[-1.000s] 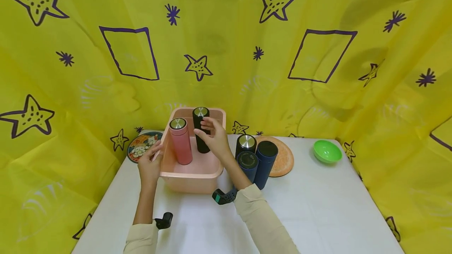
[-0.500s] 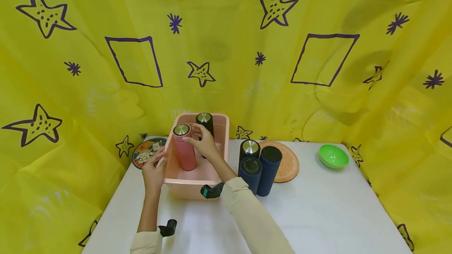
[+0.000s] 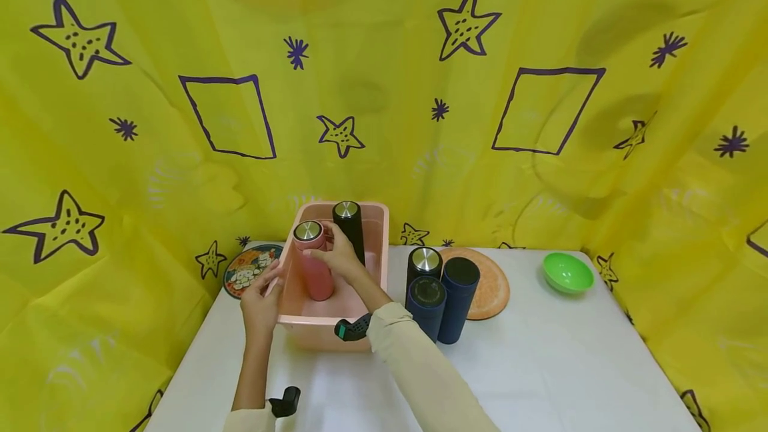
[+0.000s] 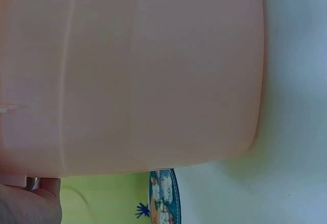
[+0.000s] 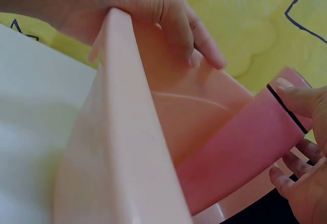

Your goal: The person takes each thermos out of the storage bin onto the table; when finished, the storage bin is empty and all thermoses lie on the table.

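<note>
A pink plastic tub (image 3: 312, 320) stands on the table with a pink thermos (image 3: 317, 280) upright inside it, steel disc on its lid. My right hand (image 3: 339, 256) holds this thermos near the top; in the right wrist view the thumb lies across its lid, fingers (image 5: 286, 180) around the other side. With my left hand (image 3: 259, 302) I grip the tub's left rim, its fingers hooked over the edge. Behind the pink thermos, a black thermos (image 3: 348, 227) stands in the tub. In the left wrist view the tub's side wall (image 4: 163, 81) fills most of the picture.
Right of the tub stand a black thermos (image 3: 425, 261) and two dark blue ones (image 3: 459, 299), (image 3: 427, 305) close together. Behind them lies an orange round mat (image 3: 489, 285). A green bowl (image 3: 567, 273) sits far right, a patterned round mat (image 3: 240, 271) left.
My right hand has left the black thermos in the tub and moved left onto the pink thermos, closing around its upper part. The left hand keeps its hold on the rim.
</note>
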The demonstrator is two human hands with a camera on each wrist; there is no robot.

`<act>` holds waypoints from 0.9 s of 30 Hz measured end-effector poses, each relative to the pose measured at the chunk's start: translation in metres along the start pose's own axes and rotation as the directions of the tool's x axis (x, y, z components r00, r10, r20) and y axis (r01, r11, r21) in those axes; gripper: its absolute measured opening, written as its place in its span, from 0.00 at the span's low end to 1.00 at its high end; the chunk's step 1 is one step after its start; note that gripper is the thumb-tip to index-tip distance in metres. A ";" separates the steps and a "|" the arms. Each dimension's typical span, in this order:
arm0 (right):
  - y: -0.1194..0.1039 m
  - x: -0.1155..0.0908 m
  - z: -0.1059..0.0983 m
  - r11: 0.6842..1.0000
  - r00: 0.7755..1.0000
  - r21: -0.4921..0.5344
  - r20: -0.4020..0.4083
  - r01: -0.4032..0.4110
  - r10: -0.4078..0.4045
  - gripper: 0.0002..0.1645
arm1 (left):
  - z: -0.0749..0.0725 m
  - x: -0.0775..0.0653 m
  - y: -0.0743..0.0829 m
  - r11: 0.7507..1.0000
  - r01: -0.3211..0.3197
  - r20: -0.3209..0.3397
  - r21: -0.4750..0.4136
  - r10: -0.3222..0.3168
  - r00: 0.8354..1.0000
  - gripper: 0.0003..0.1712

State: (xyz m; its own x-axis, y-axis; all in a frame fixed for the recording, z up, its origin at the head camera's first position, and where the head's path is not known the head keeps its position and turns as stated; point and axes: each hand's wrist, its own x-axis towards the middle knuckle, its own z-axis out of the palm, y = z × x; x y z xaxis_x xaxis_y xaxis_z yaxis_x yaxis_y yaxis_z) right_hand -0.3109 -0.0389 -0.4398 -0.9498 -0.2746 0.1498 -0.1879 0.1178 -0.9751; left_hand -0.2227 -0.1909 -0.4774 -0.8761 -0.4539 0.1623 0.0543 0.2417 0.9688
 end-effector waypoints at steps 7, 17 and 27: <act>0.003 0.005 0.001 1.000 1.000 -0.024 -0.028 -0.009 0.008 0.40 | 0.000 -0.001 0.002 0.999 -0.025 0.006 -0.028 0.026 1.000 0.15; 0.006 0.007 0.002 0.992 1.000 -0.129 0.015 -0.010 0.012 0.41 | 0.000 -0.003 0.001 1.000 0.006 0.010 -0.020 -0.006 1.000 0.14; 0.008 0.009 0.003 0.978 1.000 -0.210 0.017 0.008 -0.005 0.42 | -0.001 -0.001 0.000 1.000 -0.014 0.018 -0.021 0.014 1.000 0.15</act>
State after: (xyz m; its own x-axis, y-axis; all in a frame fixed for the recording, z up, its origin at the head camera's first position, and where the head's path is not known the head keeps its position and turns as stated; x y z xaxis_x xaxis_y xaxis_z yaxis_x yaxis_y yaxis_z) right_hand -0.3201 -0.0433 -0.4471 -0.9444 -0.2916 0.1516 -0.2441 0.3136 -0.9176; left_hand -0.2213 -0.1907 -0.4772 -0.8837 -0.4351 0.1723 0.0760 0.2300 0.9702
